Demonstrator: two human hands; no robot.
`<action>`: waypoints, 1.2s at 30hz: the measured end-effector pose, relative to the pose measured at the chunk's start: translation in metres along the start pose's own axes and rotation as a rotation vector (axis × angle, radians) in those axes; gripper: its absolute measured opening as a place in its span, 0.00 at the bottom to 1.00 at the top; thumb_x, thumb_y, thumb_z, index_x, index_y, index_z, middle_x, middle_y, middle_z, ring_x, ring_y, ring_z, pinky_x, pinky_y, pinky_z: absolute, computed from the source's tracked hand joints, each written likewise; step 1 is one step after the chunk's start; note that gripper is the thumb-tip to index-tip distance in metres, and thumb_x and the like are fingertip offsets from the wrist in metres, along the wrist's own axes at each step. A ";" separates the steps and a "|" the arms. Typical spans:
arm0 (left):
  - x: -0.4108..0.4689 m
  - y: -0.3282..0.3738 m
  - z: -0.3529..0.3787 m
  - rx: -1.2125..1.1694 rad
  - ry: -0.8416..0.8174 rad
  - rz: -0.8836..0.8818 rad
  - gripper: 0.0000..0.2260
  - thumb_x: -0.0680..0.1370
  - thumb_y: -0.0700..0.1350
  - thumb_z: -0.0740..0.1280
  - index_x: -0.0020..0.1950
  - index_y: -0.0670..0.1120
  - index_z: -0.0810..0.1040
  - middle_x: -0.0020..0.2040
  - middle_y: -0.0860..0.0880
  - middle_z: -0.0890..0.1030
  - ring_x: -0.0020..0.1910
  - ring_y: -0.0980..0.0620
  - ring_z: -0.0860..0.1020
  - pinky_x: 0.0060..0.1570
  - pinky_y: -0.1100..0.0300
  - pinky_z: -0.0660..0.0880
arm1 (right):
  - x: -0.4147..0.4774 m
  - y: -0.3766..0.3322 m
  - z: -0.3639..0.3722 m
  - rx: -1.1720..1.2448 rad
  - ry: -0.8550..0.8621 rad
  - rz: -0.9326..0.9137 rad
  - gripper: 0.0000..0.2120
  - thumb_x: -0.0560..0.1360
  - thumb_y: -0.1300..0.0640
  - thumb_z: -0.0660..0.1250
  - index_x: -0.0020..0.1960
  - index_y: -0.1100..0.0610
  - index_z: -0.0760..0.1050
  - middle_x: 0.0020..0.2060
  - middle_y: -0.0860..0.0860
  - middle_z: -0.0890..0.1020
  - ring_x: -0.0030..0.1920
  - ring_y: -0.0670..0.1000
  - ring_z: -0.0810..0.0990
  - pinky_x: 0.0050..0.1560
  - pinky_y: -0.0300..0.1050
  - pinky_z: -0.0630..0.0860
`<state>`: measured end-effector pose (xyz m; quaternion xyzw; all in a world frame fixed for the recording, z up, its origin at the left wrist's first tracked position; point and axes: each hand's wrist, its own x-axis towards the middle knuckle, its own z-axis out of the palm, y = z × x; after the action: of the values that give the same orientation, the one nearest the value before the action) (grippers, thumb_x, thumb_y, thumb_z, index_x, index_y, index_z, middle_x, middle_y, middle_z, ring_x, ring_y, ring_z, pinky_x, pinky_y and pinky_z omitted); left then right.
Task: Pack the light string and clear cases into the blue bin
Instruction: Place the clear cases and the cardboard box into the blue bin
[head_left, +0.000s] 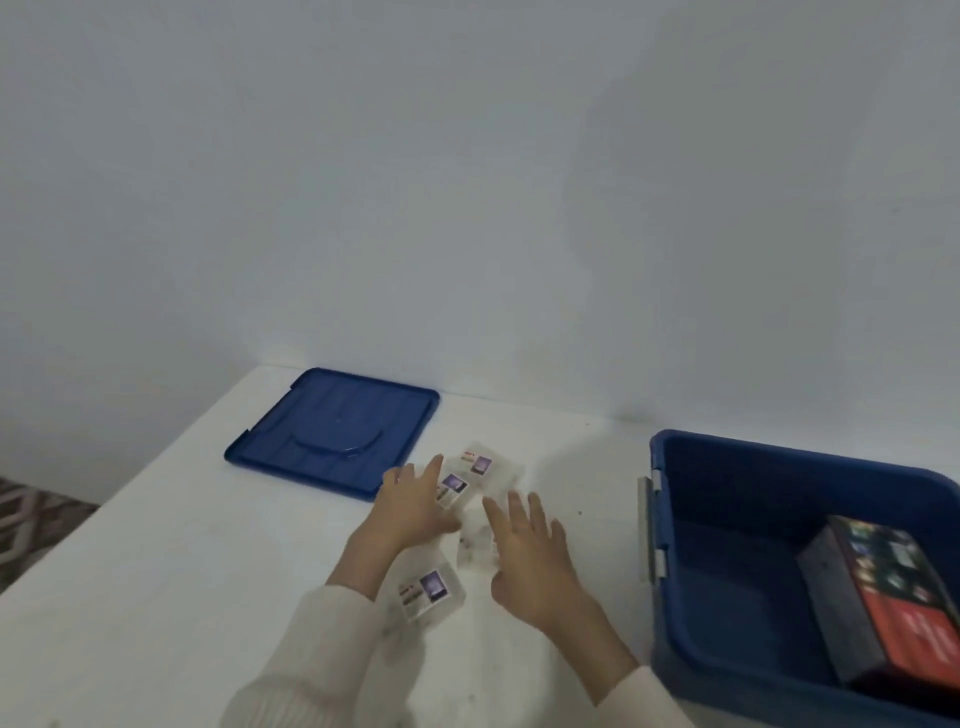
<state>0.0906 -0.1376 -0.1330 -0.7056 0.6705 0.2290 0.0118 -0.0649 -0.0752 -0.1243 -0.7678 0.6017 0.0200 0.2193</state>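
Clear cases (431, 596), four as far as the blur allows, each with a small printed label, lie loosely scattered on the white table (182, 571) between the two hands. The left hand (410, 506) lies with fingers straight and spread across the far cases, grasping nothing. The right hand (524, 551), likewise flat and released, flanks the group on the other side. The paired placement suggests that the cases are to be swept together into one stack, so that a single lift serves for all.

To the right, well apart from the cases, the blue bin (675, 467) stands uncovered. A dark and red box (883, 597), judged to be the packaged light string, leans inside it, so that part of the packing appears done. The blue lid (332, 431) lies flat beyond the left hand, out of the path to the bin.
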 end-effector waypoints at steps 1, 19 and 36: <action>0.003 -0.001 0.002 -0.002 -0.001 0.001 0.39 0.71 0.56 0.66 0.76 0.47 0.51 0.69 0.42 0.67 0.70 0.41 0.60 0.69 0.50 0.58 | 0.002 0.001 0.002 -0.026 -0.011 0.017 0.36 0.74 0.63 0.59 0.76 0.52 0.45 0.75 0.55 0.53 0.75 0.57 0.47 0.71 0.59 0.50; -0.065 0.079 -0.092 -0.444 0.149 0.362 0.32 0.71 0.46 0.70 0.73 0.52 0.62 0.62 0.53 0.69 0.53 0.57 0.71 0.46 0.65 0.72 | -0.074 0.014 -0.117 -0.015 0.672 0.131 0.29 0.75 0.51 0.60 0.73 0.49 0.53 0.70 0.51 0.62 0.66 0.52 0.62 0.62 0.47 0.62; -0.048 0.292 0.039 0.502 -0.158 0.878 0.12 0.76 0.39 0.65 0.58 0.37 0.73 0.58 0.39 0.74 0.58 0.41 0.73 0.50 0.51 0.72 | -0.123 0.170 -0.131 0.076 0.925 0.385 0.27 0.67 0.59 0.70 0.66 0.57 0.70 0.48 0.56 0.80 0.51 0.57 0.70 0.45 0.49 0.68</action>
<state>-0.1990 -0.1092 -0.0673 -0.3135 0.9350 0.0970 0.1344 -0.2882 -0.0402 -0.0228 -0.5626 0.7670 -0.3043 -0.0505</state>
